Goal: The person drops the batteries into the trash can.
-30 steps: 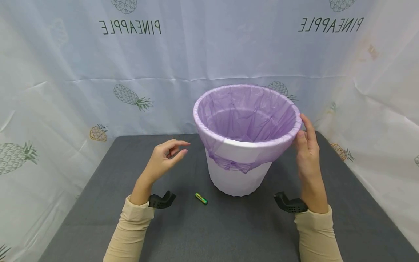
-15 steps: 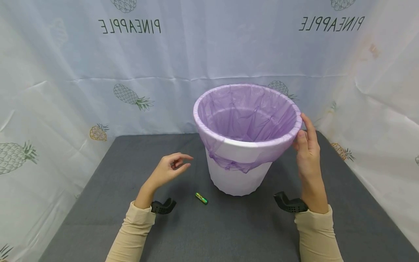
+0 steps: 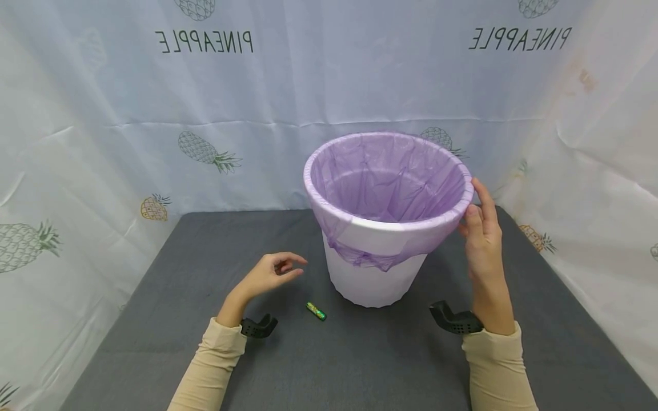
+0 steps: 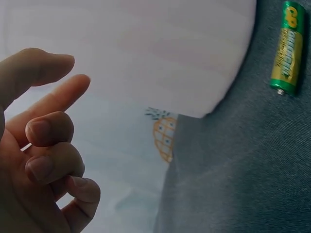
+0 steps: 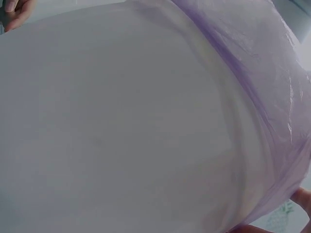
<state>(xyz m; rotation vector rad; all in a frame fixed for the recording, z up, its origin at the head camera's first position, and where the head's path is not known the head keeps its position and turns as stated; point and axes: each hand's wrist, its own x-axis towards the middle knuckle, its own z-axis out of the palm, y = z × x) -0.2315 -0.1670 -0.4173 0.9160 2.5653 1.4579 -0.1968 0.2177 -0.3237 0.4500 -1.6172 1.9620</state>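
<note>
A small green and gold battery (image 3: 316, 311) lies on the dark cloth. In the left wrist view the battery (image 4: 288, 48) shows a GP label. Up and left of it, my left hand (image 3: 269, 274) hovers with thumb and index finger apart and the other fingers loosely curled, holding nothing. A white trash can (image 3: 367, 285) stands upright, lined with a purple bag (image 3: 385, 194) folded over its rim. My right hand (image 3: 482, 234) holds the can by the right side of its rim. In the right wrist view, can and bag hide most of that hand.
A dark grey cloth (image 3: 329, 365) covers the table. Behind and at both sides hang pale curtains (image 3: 360, 74) with pineapple prints. A black wrist mount (image 3: 259, 326) sits on the left wrist and another black mount (image 3: 454, 319) on the right.
My left hand has come down and slightly right, nearer to the battery. The right hand, the trash can and the battery have stayed in place.
</note>
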